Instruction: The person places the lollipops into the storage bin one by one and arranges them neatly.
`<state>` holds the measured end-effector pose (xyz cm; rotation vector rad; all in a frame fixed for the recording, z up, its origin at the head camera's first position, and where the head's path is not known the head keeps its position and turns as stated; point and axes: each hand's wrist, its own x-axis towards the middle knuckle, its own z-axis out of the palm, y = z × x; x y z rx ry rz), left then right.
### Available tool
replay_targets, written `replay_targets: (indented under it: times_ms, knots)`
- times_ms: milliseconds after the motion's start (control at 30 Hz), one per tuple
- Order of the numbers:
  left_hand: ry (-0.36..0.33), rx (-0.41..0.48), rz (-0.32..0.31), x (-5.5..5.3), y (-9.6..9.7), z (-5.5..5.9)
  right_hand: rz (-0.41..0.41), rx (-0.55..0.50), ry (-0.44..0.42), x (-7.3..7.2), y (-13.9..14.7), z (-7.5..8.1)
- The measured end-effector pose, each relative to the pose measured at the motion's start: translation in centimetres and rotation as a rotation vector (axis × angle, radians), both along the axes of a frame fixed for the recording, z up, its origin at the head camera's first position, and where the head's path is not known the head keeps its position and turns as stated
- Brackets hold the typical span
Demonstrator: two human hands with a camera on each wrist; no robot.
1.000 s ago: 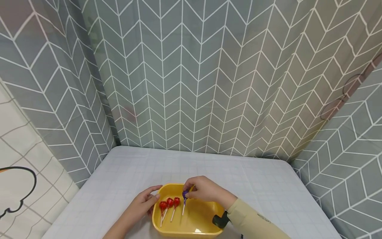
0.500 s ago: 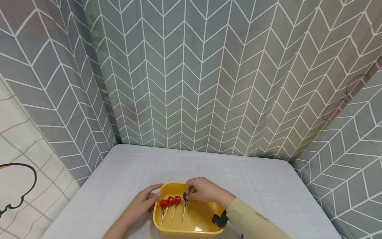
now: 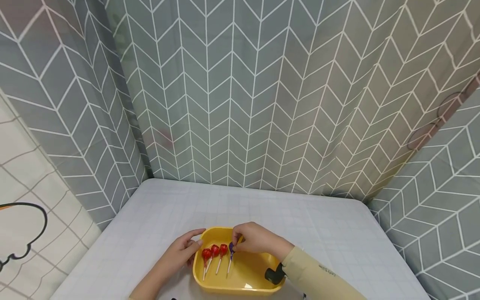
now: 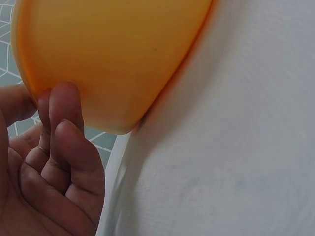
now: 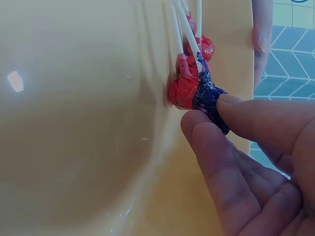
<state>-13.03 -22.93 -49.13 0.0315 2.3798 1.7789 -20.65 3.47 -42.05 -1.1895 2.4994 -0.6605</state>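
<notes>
A yellow plastic basin (image 3: 247, 287) stands at the table's near side. My left hand (image 3: 182, 253) grips its left rim, thumb over the edge and fingers along the outer wall; in the left wrist view those fingers (image 4: 69, 105) touch the basin wall. Between thumb and fingertips my right hand (image 3: 253, 238) pinches the wrapped head of a purple lollipop (image 3: 231, 247), inside the basin. Its white stick points toward the near side. Left of it, three red lollipops (image 3: 214, 250) lie side by side with sticks the same way. In the right wrist view the purple lollipop (image 5: 209, 98) overlaps a red one.
A white cloth covers the table (image 3: 157, 208). Patterned grey curtains (image 3: 232, 104) hang behind it and on both sides. A black device on the right wrist (image 3: 275, 274) sits over the basin's right end.
The purple lollipop's stick has swung slightly left, toward the red lollipops, while my right hand keeps its pinch. My left hand stays on the basin rim; the head view has shifted a little.
</notes>
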Motion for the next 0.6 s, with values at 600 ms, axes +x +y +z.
replay_targets:
  times_ms: [600]
  knots:
    - [0.006,-0.004,0.006,0.10,0.12,0.28,-0.004,0.051,0.005,0.16,-0.61,-0.64]
